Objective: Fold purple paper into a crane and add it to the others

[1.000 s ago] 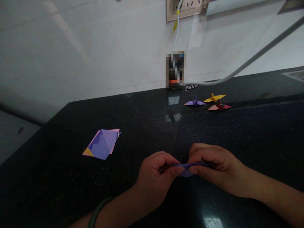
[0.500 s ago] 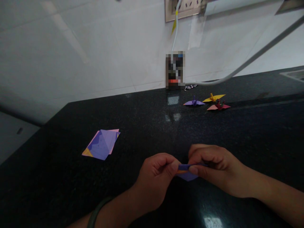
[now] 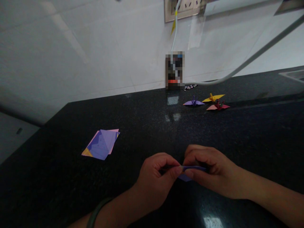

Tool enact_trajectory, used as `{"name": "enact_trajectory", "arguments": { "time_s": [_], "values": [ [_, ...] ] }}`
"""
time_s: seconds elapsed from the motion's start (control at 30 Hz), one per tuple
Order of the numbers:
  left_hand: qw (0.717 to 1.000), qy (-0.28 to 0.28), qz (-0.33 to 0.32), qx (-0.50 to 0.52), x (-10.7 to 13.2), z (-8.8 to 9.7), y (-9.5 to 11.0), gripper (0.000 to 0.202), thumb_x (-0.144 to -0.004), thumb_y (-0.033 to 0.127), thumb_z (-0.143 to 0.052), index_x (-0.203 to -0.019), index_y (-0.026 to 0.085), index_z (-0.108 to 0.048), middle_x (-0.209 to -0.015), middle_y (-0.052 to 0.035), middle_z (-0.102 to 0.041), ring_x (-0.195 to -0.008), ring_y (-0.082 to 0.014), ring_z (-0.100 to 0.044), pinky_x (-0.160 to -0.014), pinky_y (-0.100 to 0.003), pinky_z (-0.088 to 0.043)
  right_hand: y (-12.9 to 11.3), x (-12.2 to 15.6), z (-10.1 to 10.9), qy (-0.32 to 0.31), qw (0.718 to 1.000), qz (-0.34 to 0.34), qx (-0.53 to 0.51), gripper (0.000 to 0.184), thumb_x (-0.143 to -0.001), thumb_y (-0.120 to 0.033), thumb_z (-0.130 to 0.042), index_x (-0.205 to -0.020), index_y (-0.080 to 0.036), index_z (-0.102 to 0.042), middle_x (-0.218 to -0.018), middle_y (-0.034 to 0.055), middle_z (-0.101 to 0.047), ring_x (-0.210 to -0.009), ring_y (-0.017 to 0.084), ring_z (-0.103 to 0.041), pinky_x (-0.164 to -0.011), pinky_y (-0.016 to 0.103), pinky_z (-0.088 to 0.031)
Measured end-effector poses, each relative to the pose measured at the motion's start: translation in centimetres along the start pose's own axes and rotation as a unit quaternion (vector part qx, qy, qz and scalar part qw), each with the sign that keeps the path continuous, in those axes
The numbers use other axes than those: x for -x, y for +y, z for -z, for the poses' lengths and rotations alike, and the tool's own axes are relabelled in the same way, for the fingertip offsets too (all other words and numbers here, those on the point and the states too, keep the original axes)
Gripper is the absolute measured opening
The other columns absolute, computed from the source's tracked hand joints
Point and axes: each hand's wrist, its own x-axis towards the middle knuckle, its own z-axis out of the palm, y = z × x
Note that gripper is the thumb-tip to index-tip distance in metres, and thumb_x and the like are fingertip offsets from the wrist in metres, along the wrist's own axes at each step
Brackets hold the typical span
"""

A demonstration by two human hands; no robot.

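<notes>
Both of my hands pinch one small folded purple paper (image 3: 187, 172) just above the black counter (image 3: 147, 126). My left hand (image 3: 156, 177) has its fingers curled, thumb and forefinger pressed on the paper's left end. My right hand (image 3: 209, 172) grips the right part, fingers closed over the top. Only a thin purple strip and a lower corner of the paper show between the fingertips. A dark green bangle (image 3: 96, 213) sits on my left wrist.
A small stack of purple and pink paper sheets (image 3: 101, 144) lies to the left. Three folded paper cranes, purple (image 3: 193, 102), yellow (image 3: 213, 97) and red (image 3: 218, 106), rest near the back. A blurred box (image 3: 175, 70) stands against the tiled wall under a socket and cables.
My hands have moved slightly down and closer together. The fingertips pinch the purple paper tighter, so less of it shows than a second ago.
</notes>
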Motion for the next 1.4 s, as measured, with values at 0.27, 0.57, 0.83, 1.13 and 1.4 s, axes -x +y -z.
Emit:
{"name": "enact_trajectory", "arguments": {
  "time_s": [0.27,0.57,0.83,1.13,1.4],
  "values": [
    [1.000,-0.002,-0.002,0.005,-0.1,0.0,0.0,0.013,-0.075,0.023,-0.053,-0.067,0.014,-0.058,-0.066,-0.0016,-0.055,-0.061,-0.0114,-0.050,-0.056,-0.022,-0.039,-0.4,-0.2,-0.3,0.018,1.000,0.007,-0.005,0.020,-0.083,-0.021,-0.046,-0.067,-0.015,-0.056,-0.065,0.0001,-0.052,-0.058,0.009,-0.050,-0.053,0.021,-0.039],
    [0.988,0.027,0.097,0.114,-0.6,0.3,-0.7,0.015,-0.072,0.029,-0.057,-0.070,0.014,-0.056,-0.061,0.0012,-0.054,-0.057,-0.0098,-0.050,-0.053,-0.020,-0.040,0.5,-0.3,0.1,0.072,0.995,-0.062,0.012,0.024,-0.083,-0.026,-0.046,-0.063,-0.016,-0.054,-0.061,-0.0012,-0.049,-0.056,0.009,-0.047,-0.051,0.021,-0.038],
    [0.950,-0.066,0.201,0.228,-0.8,0.1,0.0,0.024,-0.074,0.030,-0.055,-0.090,0.012,-0.058,-0.069,-0.0026,-0.061,-0.052,-0.0100,-0.057,-0.050,-0.022,-0.044,0.4,-0.3,0.3,0.033,0.999,-0.028,0.012,0.024,-0.085,-0.024,-0.042,-0.066,-0.016,-0.053,-0.065,0.0000,-0.049,-0.059,0.010,-0.049,-0.054,0.022,-0.040],
    [0.940,-0.002,0.186,0.287,-1.1,0.6,0.0,0.023,-0.071,0.024,-0.059,-0.090,0.012,-0.058,-0.071,-0.0018,-0.062,-0.060,-0.0086,-0.055,-0.056,-0.020,-0.044,1.1,0.4,-0.1,0.125,0.974,0.109,0.155,0.028,-0.071,-0.020,-0.061,-0.098,-0.023,-0.053,-0.096,0.0056,-0.045,-0.081,0.017,-0.048,-0.065,0.029,-0.043],
    [0.925,-0.033,0.163,0.342,-0.8,0.2,-0.2,0.019,-0.073,0.024,-0.057,-0.086,0.017,-0.045,-0.068,0.0005,-0.061,-0.053,-0.0089,-0.056,-0.053,-0.021,-0.043,1.3,0.3,-0.4,0.121,0.977,0.116,0.133,0.020,-0.078,-0.010,-0.049,-0.089,-0.021,-0.061,-0.097,0.0062,-0.047,-0.080,0.014,-0.052,-0.063,0.026,-0.044]
  ]
}}
